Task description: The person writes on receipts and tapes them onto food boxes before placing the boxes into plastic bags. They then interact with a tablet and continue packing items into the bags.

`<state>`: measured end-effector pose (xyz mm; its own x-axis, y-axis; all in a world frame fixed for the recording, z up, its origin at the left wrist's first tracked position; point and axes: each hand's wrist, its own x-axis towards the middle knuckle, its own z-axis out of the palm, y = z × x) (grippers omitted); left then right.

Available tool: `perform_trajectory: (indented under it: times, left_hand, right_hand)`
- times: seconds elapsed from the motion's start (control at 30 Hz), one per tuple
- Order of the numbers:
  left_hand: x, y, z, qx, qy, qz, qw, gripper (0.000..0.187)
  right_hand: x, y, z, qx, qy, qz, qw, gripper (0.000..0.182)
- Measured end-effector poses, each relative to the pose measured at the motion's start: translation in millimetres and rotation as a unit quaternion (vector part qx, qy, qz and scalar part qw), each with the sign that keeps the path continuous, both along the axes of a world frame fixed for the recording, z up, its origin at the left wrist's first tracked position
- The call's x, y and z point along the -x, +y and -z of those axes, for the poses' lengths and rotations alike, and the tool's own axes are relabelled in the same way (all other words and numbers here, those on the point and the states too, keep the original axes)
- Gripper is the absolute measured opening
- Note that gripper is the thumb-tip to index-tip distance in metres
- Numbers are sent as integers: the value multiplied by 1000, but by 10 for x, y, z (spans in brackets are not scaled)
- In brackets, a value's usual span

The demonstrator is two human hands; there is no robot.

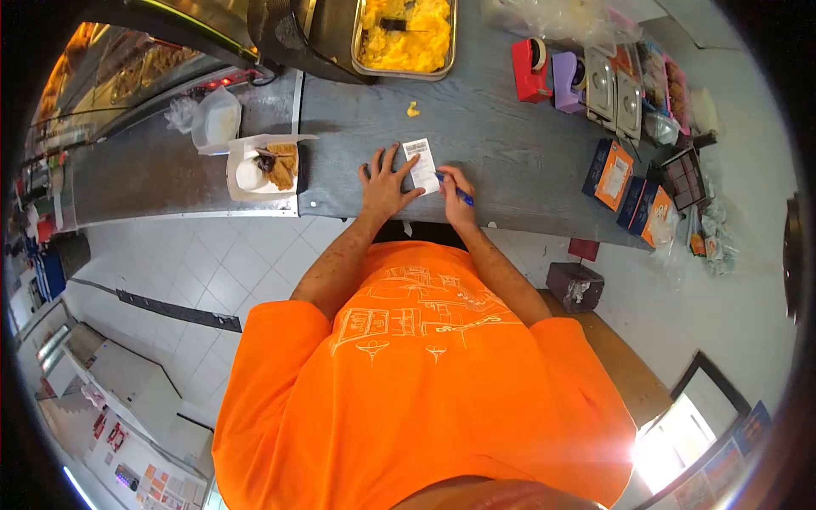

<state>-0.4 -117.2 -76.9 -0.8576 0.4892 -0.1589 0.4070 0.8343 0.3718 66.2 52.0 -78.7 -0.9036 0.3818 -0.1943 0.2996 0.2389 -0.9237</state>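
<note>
A small printed paper slip (419, 157) lies on the dark grey counter, close to its near edge. My left hand (388, 185) is spread on the counter, with fingers resting on the slip's left side. In my right hand (459, 197) I grip a blue pen (464, 196), its tip at the lower right of the slip. To the left, an open takeaway box (252, 194) holds a white round portion, golden-brown pieces and something dark. A little yellow scrap of food (413, 110) lies beyond the slip.
A metal tray of yellow food (408, 51) stands at the back. Red (529, 76) and purple (564, 85) tape dispensers sit at the back right, near lidded metal containers (614, 95). Orange-and-blue boxes (609, 175) line the right end. An empty white container (218, 119) is further left.
</note>
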Motion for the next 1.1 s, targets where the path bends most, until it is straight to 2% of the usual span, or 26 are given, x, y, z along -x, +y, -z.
perform_trajectory:
  times: [0.07,0.13,0.2,0.33,0.4,0.63,0.7,0.8,0.9,1.0,1.1]
  left_hand:
    - [19,-2,-11,3,-2,3,1000,73]
    - [18,0,-13,3,-13,5,1000,75]
    - [13,-10,4,2,-11,6,1000,76]
    - [17,-12,26,0,-9,8,1000,77]
    - [22,-8,31,0,-10,7,1000,77]
    - [10,-18,40,-11,-9,6,1000,76]
    - [15,-12,49,-6,-7,6,1000,76]
    - [10,-14,41,-5,-3,5,1000,76]
    - [5,-27,69,-10,4,4,1000,77]
    - [14,-14,36,-10,0,5,1000,78]
    - [17,-25,20,-8,-10,6,1000,79]
  right_hand:
    - [-76,-97,122,54,65,-3,996,15]
    - [-132,-95,167,30,61,-28,997,16]
    - [-149,-104,145,-34,81,-46,995,9]
    - [-135,-142,155,-46,96,-31,994,8]
    - [-111,-145,216,-110,115,-27,987,8]
    - [-105,-173,122,-87,86,-44,991,5]
    - [-74,-209,111,-56,121,-96,986,5]
    - [-35,-208,109,-63,150,-86,983,5]
    - [-37,-198,103,-56,122,-111,985,5]
    - [-26,-185,112,-103,135,-74,983,4]
    - [-58,-171,60,-93,133,-69,984,6]
